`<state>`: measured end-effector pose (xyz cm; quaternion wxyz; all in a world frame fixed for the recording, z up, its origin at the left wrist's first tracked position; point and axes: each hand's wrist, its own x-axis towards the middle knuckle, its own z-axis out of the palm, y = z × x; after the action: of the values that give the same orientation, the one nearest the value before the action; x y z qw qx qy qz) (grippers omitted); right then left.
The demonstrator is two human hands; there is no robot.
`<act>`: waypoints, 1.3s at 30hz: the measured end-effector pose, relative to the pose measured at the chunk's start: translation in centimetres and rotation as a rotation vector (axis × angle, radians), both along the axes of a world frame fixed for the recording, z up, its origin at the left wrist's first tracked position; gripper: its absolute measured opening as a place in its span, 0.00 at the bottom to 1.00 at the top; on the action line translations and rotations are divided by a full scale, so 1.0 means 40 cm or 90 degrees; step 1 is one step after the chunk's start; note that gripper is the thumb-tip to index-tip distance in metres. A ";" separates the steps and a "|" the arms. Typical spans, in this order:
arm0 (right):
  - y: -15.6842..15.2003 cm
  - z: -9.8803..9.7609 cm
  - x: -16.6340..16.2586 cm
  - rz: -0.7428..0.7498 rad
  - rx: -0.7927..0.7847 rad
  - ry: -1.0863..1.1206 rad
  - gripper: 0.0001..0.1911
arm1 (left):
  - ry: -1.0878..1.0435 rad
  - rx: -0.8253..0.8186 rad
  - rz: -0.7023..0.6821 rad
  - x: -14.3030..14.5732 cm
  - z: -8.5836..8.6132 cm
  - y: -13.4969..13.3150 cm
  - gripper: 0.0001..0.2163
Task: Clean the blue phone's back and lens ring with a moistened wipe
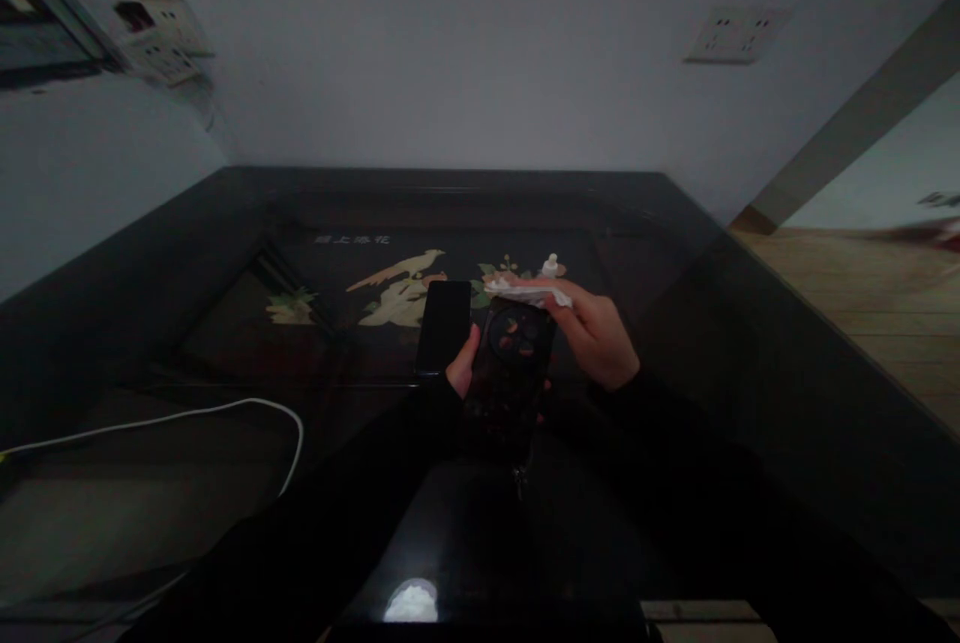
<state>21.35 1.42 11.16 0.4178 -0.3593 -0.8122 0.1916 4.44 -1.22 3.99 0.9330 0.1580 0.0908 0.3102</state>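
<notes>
My left hand (463,363) is wrapped round a dark phone (510,388), its back with a large round camera block facing up. A small charm or strap (520,478) shows at its lower end. My right hand (600,328) pinches a folded white tissue (529,295) against the phone's top edge. A second phone (444,323), its screen black, lies on the table just left of the held one. Behind the tissue stands a small white-capped bottle (551,266), its lower part hidden.
The glossy black table (630,213) bears a bird-and-flower picture and meets the wall behind. A white cable (217,409) curves across the left side. Wall sockets (731,35) are at upper right, with more sockets (169,38) at upper left. Wooden floor (870,293) shows at right.
</notes>
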 end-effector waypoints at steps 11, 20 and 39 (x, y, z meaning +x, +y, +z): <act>0.011 -0.054 0.035 0.076 0.099 -0.084 0.19 | -0.008 0.026 0.071 0.001 -0.003 0.002 0.37; -0.010 -0.028 -0.008 0.052 0.183 -0.101 0.21 | 0.011 0.023 0.043 0.002 0.000 -0.011 0.35; -0.020 -0.083 0.024 -0.082 0.051 0.024 0.19 | 0.001 -0.026 0.064 -0.002 -0.022 0.012 0.35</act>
<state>22.31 0.61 7.83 0.4586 -0.3899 -0.7864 0.1388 4.36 -0.72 3.10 0.9191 0.1347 0.1054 0.3550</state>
